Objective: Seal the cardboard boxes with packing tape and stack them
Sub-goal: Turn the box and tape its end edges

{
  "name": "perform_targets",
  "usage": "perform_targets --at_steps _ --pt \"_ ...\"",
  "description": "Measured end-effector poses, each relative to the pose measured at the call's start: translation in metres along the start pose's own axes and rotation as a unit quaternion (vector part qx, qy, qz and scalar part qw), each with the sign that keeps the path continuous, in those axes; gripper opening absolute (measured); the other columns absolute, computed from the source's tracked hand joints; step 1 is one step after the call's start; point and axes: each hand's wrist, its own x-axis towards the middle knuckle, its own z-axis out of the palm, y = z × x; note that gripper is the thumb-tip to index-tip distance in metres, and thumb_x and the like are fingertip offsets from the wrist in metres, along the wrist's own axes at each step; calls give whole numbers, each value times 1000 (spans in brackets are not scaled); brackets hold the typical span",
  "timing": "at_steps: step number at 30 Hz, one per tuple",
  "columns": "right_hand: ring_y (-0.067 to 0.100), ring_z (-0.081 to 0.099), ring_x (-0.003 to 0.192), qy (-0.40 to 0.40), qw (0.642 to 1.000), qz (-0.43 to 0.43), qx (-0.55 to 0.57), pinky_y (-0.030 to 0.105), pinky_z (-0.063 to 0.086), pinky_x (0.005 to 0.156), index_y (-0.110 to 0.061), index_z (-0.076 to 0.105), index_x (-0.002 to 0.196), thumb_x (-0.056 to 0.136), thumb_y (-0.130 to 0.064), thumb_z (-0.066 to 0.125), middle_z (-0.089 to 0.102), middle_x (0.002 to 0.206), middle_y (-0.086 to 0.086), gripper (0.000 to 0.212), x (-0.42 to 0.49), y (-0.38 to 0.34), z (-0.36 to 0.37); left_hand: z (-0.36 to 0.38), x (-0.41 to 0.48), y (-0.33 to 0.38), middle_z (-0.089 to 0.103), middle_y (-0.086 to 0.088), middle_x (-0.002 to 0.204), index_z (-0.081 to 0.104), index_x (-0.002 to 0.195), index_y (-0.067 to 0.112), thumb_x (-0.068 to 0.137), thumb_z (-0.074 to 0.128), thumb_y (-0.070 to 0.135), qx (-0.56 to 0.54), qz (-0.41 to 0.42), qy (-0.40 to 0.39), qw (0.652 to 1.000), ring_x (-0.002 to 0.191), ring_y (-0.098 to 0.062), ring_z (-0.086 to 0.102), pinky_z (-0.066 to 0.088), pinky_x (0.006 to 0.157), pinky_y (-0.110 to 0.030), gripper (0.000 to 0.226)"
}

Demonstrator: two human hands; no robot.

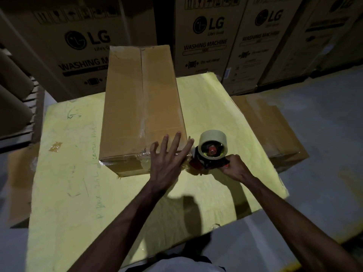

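**Flat palm on the box, tape dispenser at its corner**

A desk (64, 183) covered in a yellow sheet carries a long brown cardboard box (141, 103), taped along its top seam and stretching away beyond the left grip (167, 160). That grip is spread flat with straight fingers, pressing the box's near right corner. Just right of it stands a red-and-black tape dispenser with a beige roll (211, 152). The right grip (233, 167) is curled round its handle. Farther right, a second brown cardboard box (275, 130) lies lower, beside the desk.
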Motion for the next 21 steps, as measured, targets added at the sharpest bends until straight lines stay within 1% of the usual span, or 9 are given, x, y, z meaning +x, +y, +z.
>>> perform_targets --at_steps 2,4,7,9,11,12,13,17,21 --pt "12 45 54 -9 1000 6 9 31 33 54 -7 59 64 83 -29 77 57 57 6 34 -4 -7 0 0 -1 2 40 -12 163 45 152 31 82 82 32 0 -2 -8 1000 138 -45 48 34 103 -57 79" --pt "13 43 48 -29 999 28 3 30 32 51 -14 54 63 86 -29 74 51 55 1 35 -3 -19 -6 0 -5 3 36 -15 165 43 148 28 72 83 17 0 7 -18 1000 140 -48 45 35 101 -57 86" --pt "16 52 41 -60 994 81 -40 27 39 42 -14 58 68 90 -33 71 57 56 3 32 -3 -36 -16 -4 -12 7 35 -14 165 45 145 27 73 70 2 0 14 -16 1000 142 -48 44 37 99 -56 80" --pt "19 57 50 -56 984 77 -151 28 42 47 -12 59 78 89 -35 69 59 65 2 27 -5 -47 -22 -6 -10 7 36 -13 165 45 146 28 74 65 -1 -3 -4 -17 1000 143 -47 44 36 99 -55 80" --pt "19 56 58 -47 956 64 -283 29 44 54 -15 55 85 89 -42 67 54 72 -1 30 -9 -58 -28 -8 -4 8 36 -11 166 47 145 29 73 70 1 -1 -18 -26 1000 144 -45 43 34 99 -55 80" --pt "19 56 58 -47 953 69 -291 30 45 56 -15 54 83 89 -45 67 54 73 -1 33 -9 -58 -30 -9 -1 8 35 -9 166 48 145 30 74 74 4 -1 -18 -33 999 144 -45 42 33 99 -55 80" --pt "19 57 58 -52 956 81 -277 30 46 55 -15 54 80 89 -44 68 56 73 1 34 -5 -55 -34 -9 5 6 35 -8 167 50 144 31 75 78 8 0 -20 -41 999 145 -44 42 33 99 -55 79" --pt "20 57 47 -28 987 136 -76 30 45 47 -10 63 77 86 -29 73 61 61 5 23 2 -31 -48 -12 14 8 34 -7 167 51 144 32 78 82 23 -5 -37 -75 996 145 -43 40 31 101 -56 73" --pt "22 55 45 -12 977 190 97 30 46 48 -5 68 78 88 -21 72 62 57 9 19 -5 -20 -42 -16 9 11 24 -5 171 39 157 34 77 76 35 -25 -48 -102 993 151 -42 30 27 106 -60 88"
